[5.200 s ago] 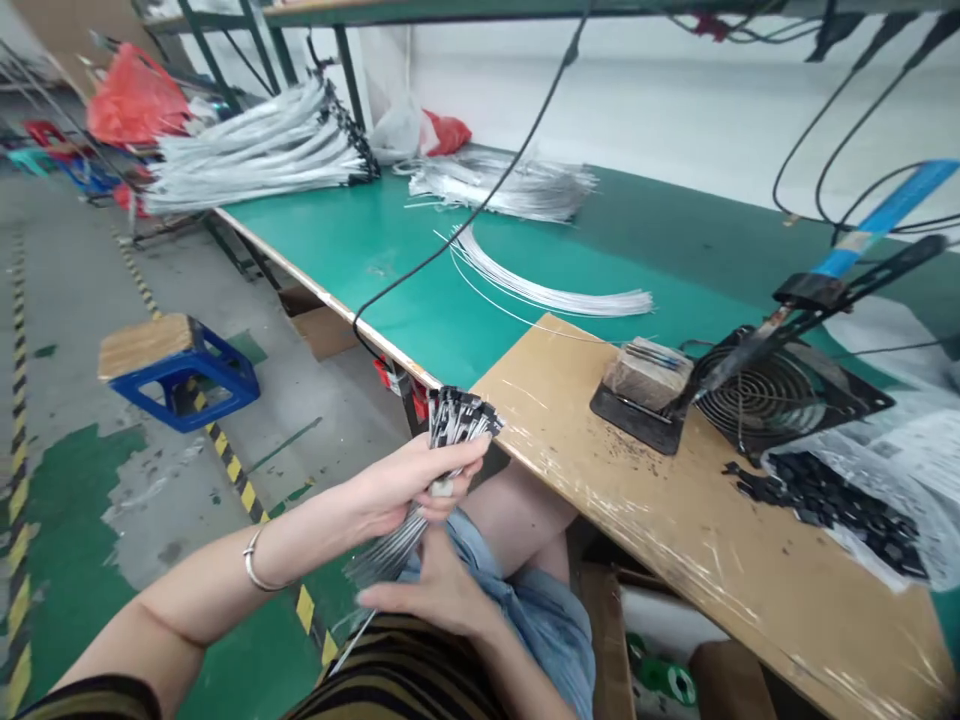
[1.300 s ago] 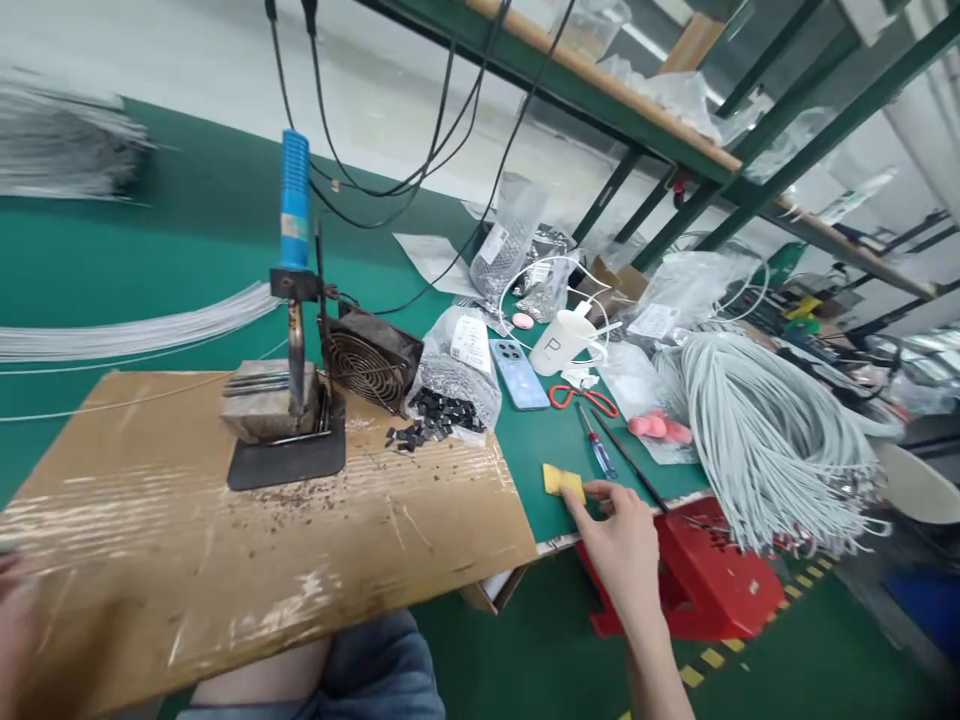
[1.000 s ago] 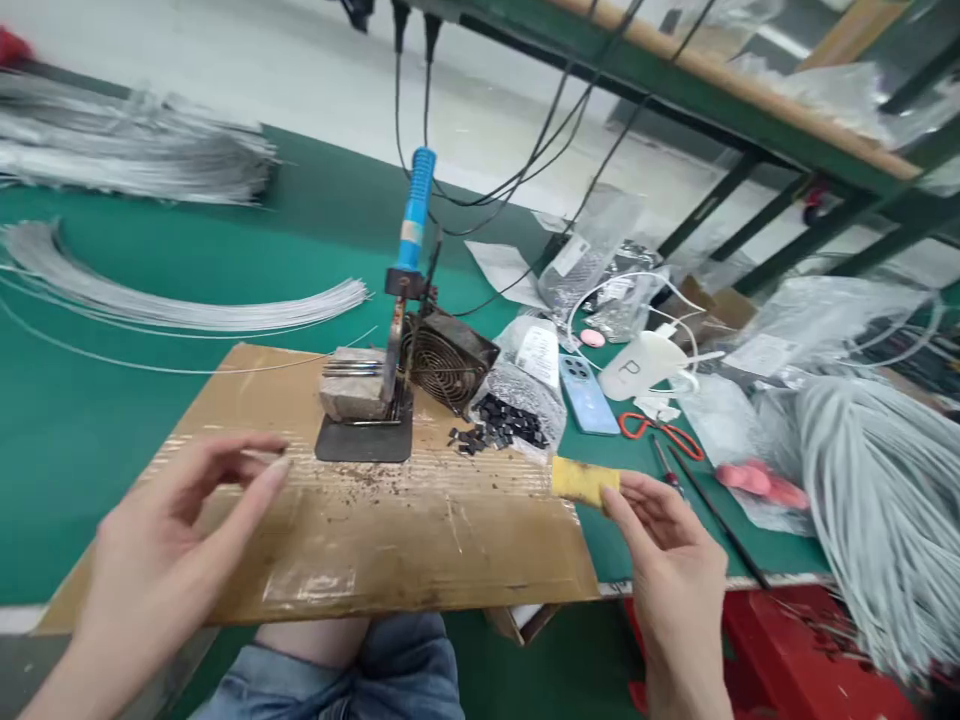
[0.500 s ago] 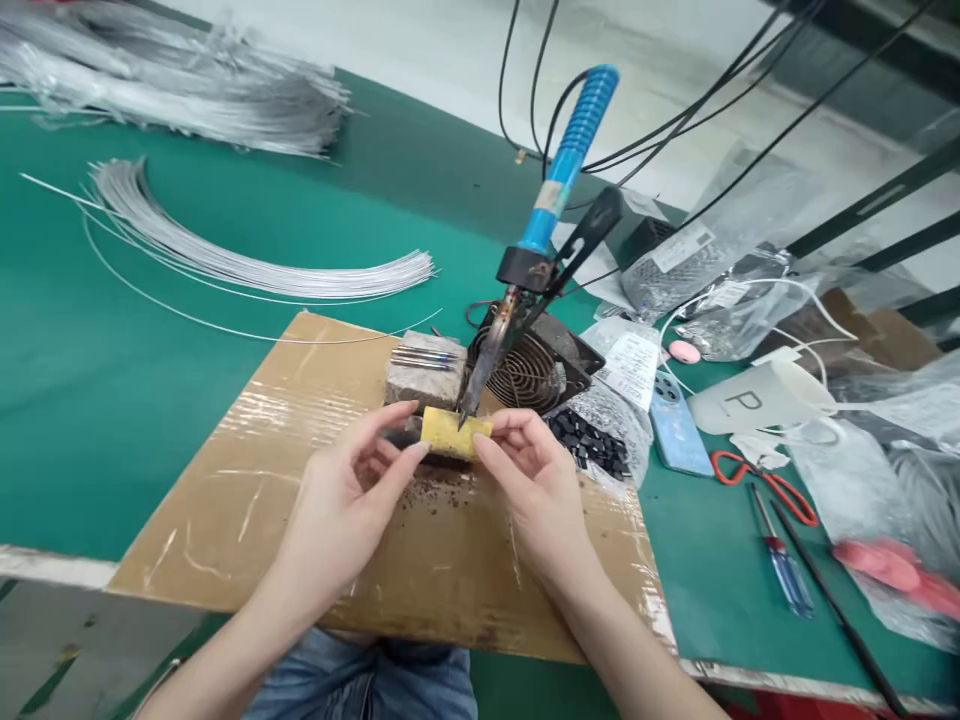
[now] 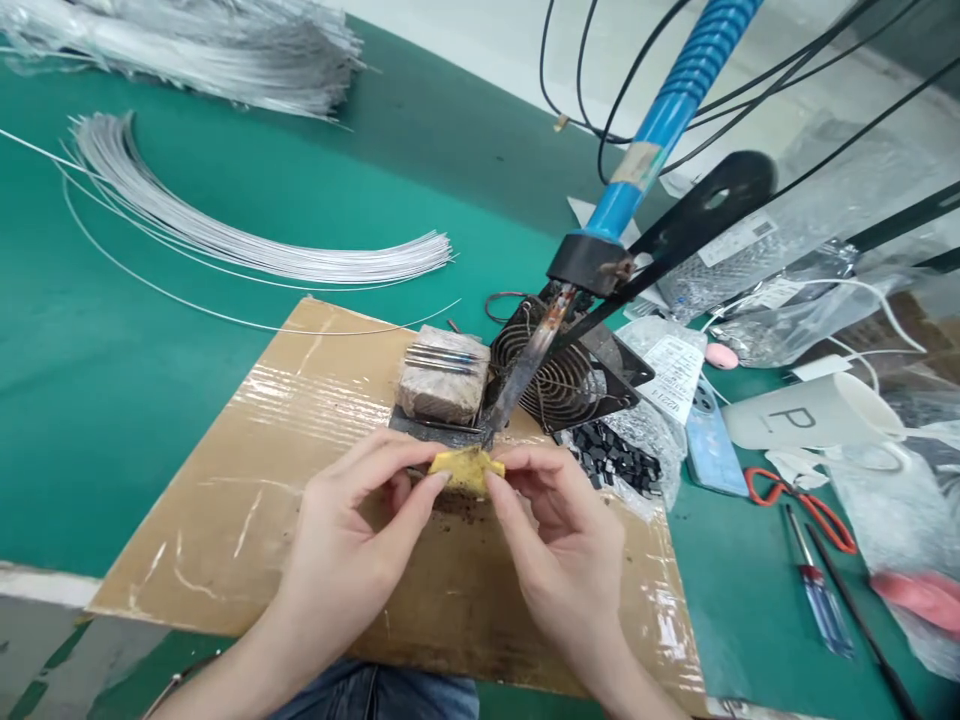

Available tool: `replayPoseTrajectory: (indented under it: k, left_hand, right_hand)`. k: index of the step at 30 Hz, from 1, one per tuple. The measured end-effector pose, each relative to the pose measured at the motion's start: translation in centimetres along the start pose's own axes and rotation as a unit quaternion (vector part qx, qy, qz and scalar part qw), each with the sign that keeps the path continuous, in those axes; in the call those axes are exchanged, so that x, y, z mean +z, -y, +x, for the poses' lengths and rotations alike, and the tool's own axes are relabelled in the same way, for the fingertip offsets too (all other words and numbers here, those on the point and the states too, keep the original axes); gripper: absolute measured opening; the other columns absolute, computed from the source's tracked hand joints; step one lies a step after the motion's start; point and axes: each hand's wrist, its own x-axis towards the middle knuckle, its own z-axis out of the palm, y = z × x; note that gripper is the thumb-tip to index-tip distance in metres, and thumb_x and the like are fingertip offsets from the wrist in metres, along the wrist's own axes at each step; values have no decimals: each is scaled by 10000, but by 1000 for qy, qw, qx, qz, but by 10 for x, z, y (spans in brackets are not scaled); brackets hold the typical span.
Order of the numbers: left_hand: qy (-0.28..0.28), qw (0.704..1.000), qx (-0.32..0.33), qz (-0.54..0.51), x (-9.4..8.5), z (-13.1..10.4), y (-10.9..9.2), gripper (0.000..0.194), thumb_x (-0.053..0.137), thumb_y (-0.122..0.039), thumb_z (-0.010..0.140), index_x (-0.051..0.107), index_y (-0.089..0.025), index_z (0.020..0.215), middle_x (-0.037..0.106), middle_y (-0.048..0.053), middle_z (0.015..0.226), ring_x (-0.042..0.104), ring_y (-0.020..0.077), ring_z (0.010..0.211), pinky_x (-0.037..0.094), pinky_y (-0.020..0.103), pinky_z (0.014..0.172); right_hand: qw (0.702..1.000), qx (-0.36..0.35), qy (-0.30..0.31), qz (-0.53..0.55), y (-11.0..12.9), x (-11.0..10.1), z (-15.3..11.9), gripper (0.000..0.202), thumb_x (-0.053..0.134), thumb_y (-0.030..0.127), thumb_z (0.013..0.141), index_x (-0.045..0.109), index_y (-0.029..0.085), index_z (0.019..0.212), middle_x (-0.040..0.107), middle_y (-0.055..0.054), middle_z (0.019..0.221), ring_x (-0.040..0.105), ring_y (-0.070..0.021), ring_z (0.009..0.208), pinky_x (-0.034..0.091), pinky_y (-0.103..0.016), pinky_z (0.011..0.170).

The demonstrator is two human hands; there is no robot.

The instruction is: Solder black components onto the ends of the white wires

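Note:
A small stained yellow sponge point(image 5: 466, 476) is pinched at its two ends between my hands. My left hand point(image 5: 367, 515) grips its left end with thumb and forefinger, and my right hand point(image 5: 559, 530) grips the right end the same way. Just behind the sponge is the dark tip of a soldering iron point(image 5: 525, 370), whose blue handle slants up to the right; whether tip and sponge touch, I cannot tell. Beyond my fingers stands a greyish block point(image 5: 442, 375) with several thin metal pins lying on top.
Cardboard point(image 5: 300, 400) lies under my hands on the green table point(image 5: 187, 420). Behind are a fan point(image 5: 577, 365) and a bundle of white wires point(image 5: 262, 235). Rightward lie small black parts point(image 5: 611, 460), a phone point(image 5: 712, 440), a white cup point(image 5: 810, 412), red-handled scissors point(image 5: 825, 520) and a screwdriver point(image 5: 821, 590).
The camera view has shifted closer. The sponge, earlier flatter with the iron's tip over its face, now looks bent and sits in front of the tip. Both hands keep their pinch.

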Motion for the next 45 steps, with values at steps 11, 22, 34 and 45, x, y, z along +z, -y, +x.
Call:
replayPoseTrajectory:
  k: [11,22,34,45]
  left_hand:
    - [5,990,124,74,11,-5,7,283,675,21,950,777,-198,1096,731,-17,957,673,63,794,546,105,747]
    - [41,984,99,144,11,-6,6,218,642,-37,983,768,-192,1071,751,27,966,731,145,869,595,212,813]
    - [42,984,70,156,1,-12,12,137,653,-125,967,778,-172,1001,659,-33,717,596,116,596,479,222,604]
    - [107,952,24,286,-28,-3,14,344,533,-341,1028,776,-170,1200,749,17,713,699,221,608,520,316,635]
  right_hand:
    - [959,-219,-32,-175,5,0,4,316,657,-23,977,736,191,1195,782,-61,1010,746,-162,931,642,-294,869]
    - [981,-107,-11,-163,2,-3,5,173,697,133,989,804,245,1066,824,-35,957,774,-181,837,662,-316,817]
    - [937,228,-259,53,-32,-124,-49,360,979,430,724,834,223,981,820,-57,1011,753,-190,814,619,-252,631]
    - [810,193,-316,-455,-33,-201,-98,578,686,726,823,823,238,1101,814,-141,1162,709,-462,1192,458,-624,1150]
